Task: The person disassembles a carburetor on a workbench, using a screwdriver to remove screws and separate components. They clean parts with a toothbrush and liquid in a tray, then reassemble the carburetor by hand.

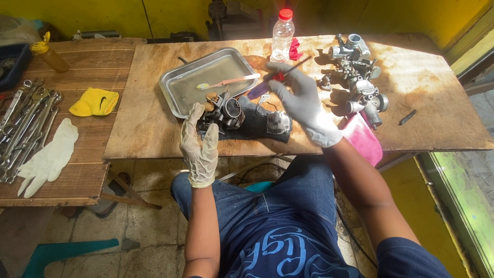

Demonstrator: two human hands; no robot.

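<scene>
Surveying the plywood bench, we find it stained and sunlit, backed by a yellow wall. Our left hand, gloved and fingers spread wide, rests against a carburetor on a dark cloth at the near edge. Our right hand, gloved, pinches a red-handled screwdriver above that cloth. A metal tray sits toward the far edge, carburetor parts toward the right end. Bare board lies open along the near-left and near-right corners. Wrenches occupy the slatted table alongside.
</scene>
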